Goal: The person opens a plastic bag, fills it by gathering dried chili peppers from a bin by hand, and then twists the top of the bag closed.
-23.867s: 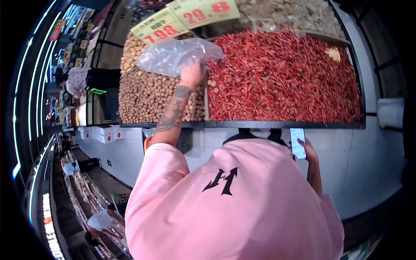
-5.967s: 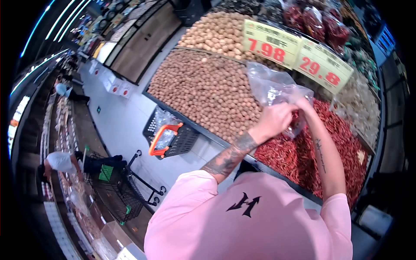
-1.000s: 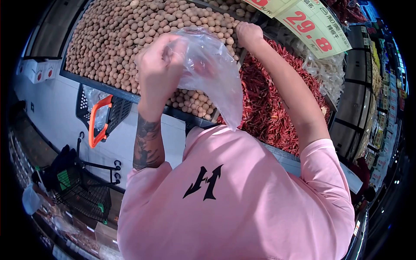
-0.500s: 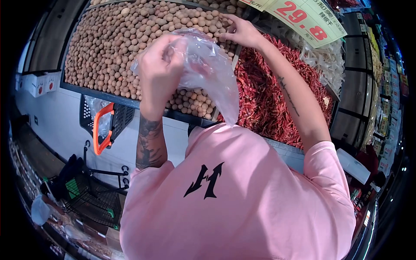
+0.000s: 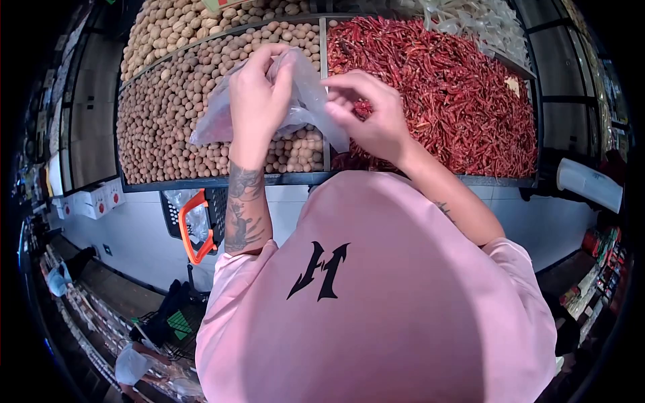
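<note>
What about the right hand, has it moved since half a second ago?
Yes. Against the divider, the right hand has moved rightward, from the round brown goods toward the red chilies, and nearer the bin's front edge.

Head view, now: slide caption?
Left hand holds a plastic bag above brown nuts; right hand is half open over red chillies.

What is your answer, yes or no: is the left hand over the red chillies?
No, the left hand holds the plastic bag over the small brown round goods, while the red chillies lie to their right.

Bag (image 5: 310, 87) — glossy, crinkled plastic
</note>
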### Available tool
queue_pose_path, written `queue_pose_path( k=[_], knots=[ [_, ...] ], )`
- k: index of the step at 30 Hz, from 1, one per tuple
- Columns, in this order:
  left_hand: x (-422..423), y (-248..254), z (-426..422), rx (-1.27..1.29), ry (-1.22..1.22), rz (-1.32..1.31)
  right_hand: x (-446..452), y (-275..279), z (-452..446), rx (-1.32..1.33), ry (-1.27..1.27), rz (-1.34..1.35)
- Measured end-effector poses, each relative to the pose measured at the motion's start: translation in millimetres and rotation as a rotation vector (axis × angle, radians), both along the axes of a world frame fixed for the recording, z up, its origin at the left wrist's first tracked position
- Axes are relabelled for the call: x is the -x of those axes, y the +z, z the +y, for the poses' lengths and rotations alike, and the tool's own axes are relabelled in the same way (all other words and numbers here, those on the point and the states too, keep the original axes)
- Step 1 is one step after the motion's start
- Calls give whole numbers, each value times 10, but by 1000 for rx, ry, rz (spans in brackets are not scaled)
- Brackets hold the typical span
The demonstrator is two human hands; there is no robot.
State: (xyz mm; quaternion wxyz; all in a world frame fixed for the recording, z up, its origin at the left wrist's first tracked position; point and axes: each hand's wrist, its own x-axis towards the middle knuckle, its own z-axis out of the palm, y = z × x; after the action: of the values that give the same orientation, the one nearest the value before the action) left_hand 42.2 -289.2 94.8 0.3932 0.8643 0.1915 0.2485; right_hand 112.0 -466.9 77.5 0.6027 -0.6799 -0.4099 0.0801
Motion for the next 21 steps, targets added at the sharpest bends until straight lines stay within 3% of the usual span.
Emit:
queue_pose_path(
  k=[1,3,5,6,10,11,12,13,15,17,19,21],
  knots=[
    [-54,111,-61,-19,-27,14,92,70,94,-114,107,-109],
    [-55,303,-178,-228,-69,45,-16,89,197,-72,117,-135],
    [18,517,-205,-170,-68,111,-264,4,334,37,-20,-230],
    [66,534,-204,-159,-73,82,-337,97,313,278,64,-162],
    [244,684,-181,-225,-7,32,-403,-175,501,517,340,-160],
    [303,737,-159,-277,31,-32,-445,-246,511,673,378,-326],
    [398,841,-42,-324,156,76,-519,-340,539,826,413,-495],
    [489,874,156,-294,192,87,-645,-457,609,794,432,-584],
    [642,1008,507,-444,284,228,-635,31,793,1076,512,-659],
    [701,1105,805,-562,417,200,-632,448,1097,1107,593,-609],
    [787,1377,1019,-716,541,45,-735,500,1598,815,663,-808],
    [866,1739,998,-699,560,-112,-619,745,1704,553,629,-885]
  ],
)
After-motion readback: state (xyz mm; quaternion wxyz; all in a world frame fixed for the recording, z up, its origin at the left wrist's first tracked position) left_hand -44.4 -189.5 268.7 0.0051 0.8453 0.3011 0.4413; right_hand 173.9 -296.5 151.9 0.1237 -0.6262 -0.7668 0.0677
